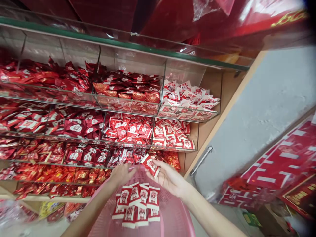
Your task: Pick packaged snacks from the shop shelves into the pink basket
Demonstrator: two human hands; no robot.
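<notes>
My right hand (166, 179) pinches a small red-and-white wrapped candy packet (150, 165) above the far rim of a pink plastic basket (172, 214). At the far left of that rim is my left hand (121, 175), its thumb over the edge and its other fingers partly hidden; it appears to grip the rim. Inside the basket, several similar red-and-white packets (142, 214) lie in overlapping rows, printed sides up.
Tiered shelves with clear dividers hold red, dark red and white packets (189, 95). A glass shelf edge (123, 42) crosses overhead. To the right are a grey wall (261, 89), a metal handle (203, 158) and red printed packaging (283, 158).
</notes>
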